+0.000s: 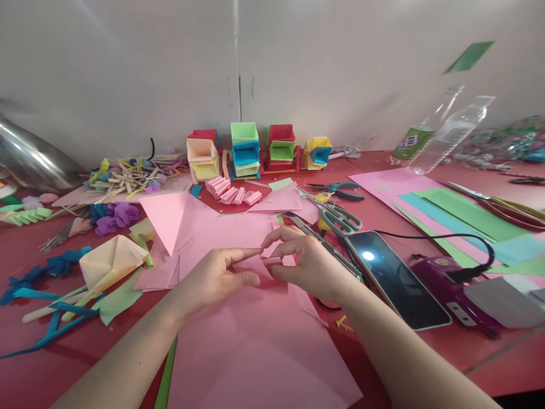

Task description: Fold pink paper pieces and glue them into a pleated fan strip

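At left of the frame, a cream folded-paper form point(113, 258) lies finished-looking. At centre, the left hand point(215, 278) extends its finger and thumb by a small pink folded-paper piece point(252, 266), its grip impossible to tell; compact pink folded-paper strips point(230, 194) sit completed above, while a broad pink paper sheet point(264, 346) stays unfolded below. The right hand point(304, 258) pinches the piece, apparently part-folded.
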`<control>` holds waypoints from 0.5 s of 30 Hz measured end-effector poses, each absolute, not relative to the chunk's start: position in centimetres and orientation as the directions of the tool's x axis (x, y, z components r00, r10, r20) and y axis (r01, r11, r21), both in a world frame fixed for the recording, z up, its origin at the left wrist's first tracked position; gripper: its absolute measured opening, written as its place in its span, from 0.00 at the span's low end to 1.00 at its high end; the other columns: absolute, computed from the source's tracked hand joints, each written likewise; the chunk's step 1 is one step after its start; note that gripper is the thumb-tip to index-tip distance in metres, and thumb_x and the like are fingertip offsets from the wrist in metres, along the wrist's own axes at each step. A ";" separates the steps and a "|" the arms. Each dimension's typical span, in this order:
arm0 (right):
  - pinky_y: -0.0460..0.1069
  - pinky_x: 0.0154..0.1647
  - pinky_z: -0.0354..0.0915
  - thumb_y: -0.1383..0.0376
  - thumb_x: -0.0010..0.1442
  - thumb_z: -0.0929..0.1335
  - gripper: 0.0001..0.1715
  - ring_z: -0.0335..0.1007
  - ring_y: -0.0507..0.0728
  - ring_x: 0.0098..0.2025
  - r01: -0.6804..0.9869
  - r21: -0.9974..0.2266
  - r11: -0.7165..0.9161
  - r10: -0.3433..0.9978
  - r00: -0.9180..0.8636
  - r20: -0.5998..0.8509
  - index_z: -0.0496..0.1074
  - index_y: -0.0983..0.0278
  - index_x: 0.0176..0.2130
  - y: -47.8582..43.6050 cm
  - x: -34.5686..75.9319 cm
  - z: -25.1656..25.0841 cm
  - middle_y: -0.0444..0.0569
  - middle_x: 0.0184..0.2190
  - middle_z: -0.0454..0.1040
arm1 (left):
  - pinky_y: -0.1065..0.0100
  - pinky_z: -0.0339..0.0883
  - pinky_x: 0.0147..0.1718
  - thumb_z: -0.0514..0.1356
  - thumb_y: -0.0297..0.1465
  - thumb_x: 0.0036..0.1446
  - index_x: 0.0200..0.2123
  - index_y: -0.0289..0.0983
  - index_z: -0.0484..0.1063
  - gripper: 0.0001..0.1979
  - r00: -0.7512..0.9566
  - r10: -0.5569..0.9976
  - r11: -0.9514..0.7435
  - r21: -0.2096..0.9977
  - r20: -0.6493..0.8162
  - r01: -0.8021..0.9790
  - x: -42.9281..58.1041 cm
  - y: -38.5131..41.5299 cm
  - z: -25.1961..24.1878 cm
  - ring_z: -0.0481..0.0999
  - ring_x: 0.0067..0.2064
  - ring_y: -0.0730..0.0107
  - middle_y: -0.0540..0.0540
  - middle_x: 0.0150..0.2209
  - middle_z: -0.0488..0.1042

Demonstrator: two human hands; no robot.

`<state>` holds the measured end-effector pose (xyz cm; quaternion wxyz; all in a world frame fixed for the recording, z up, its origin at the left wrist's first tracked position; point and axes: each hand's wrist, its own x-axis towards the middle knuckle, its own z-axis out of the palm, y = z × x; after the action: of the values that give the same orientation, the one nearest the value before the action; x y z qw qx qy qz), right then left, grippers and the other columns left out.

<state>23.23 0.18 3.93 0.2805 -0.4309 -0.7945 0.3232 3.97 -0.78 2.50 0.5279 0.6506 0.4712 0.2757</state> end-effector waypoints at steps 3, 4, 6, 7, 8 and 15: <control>0.53 0.44 0.64 0.72 0.50 0.69 0.07 0.65 0.56 0.42 0.518 -0.717 0.465 0.848 -0.495 0.193 0.75 0.61 0.23 0.0 22.9 3.7 0.46 0.41 0.71 | 0.69 0.67 0.36 0.62 0.33 0.49 0.38 0.41 0.76 0.10 0.446 0.876 0.012 0.932 -0.184 0.362 4.3 -1.1 2.4 0.76 0.41 0.61 0.50 0.36 0.79; 0.53 0.44 0.63 0.71 0.50 0.69 0.08 0.65 0.56 0.43 0.526 -0.697 0.488 0.840 -0.500 0.211 0.75 0.62 0.22 0.0 22.7 3.6 0.46 0.41 0.71 | 0.69 0.67 0.35 0.61 0.32 0.50 0.34 0.40 0.76 0.07 0.456 0.871 0.000 0.929 -0.182 0.371 4.4 -1.2 2.3 0.76 0.40 0.62 0.50 0.35 0.79; 0.54 0.45 0.63 0.71 0.51 0.69 0.08 0.65 0.56 0.42 0.538 -0.660 0.525 0.827 -0.505 0.246 0.74 0.62 0.22 0.0 22.5 3.5 0.47 0.40 0.72 | 0.70 0.66 0.35 0.59 0.31 0.52 0.32 0.39 0.75 0.05 0.473 0.866 -0.031 0.927 -0.161 0.373 4.5 -1.3 2.2 0.76 0.39 0.64 0.50 0.34 0.78; 0.54 0.45 0.62 0.71 0.52 0.69 0.08 0.64 0.56 0.42 0.540 -0.651 0.533 0.824 -0.504 0.258 0.74 0.62 0.23 0.0 22.5 3.4 0.48 0.40 0.72 | 0.70 0.66 0.35 0.58 0.31 0.53 0.32 0.39 0.75 0.06 0.476 0.867 -0.046 0.928 -0.147 0.370 4.5 -1.2 2.1 0.76 0.38 0.65 0.50 0.34 0.78; 0.54 0.45 0.62 0.71 0.52 0.69 0.09 0.64 0.56 0.42 0.538 -0.652 0.535 0.824 -0.502 0.262 0.74 0.63 0.23 0.0 22.4 3.4 0.48 0.40 0.72 | 0.70 0.66 0.34 0.57 0.31 0.54 0.33 0.38 0.74 0.06 0.474 0.870 -0.059 0.928 -0.133 0.368 4.5 -1.2 2.1 0.76 0.37 0.66 0.49 0.34 0.77; 0.49 0.39 0.64 0.66 0.57 0.67 0.09 0.66 0.53 0.42 0.469 -0.736 0.489 0.847 -0.458 0.270 0.74 0.63 0.25 0.2 23.0 3.7 0.48 0.41 0.70 | 0.74 0.62 0.26 0.58 0.40 0.55 0.37 0.39 0.73 0.12 0.389 0.920 -0.114 0.922 -0.042 0.371 4.2 -0.8 2.1 0.70 0.30 0.72 0.52 0.28 0.73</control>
<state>23.02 0.23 3.70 0.3201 -0.4106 -0.8011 0.2952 4.16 -0.85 2.12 0.4714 0.6871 0.4698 0.2915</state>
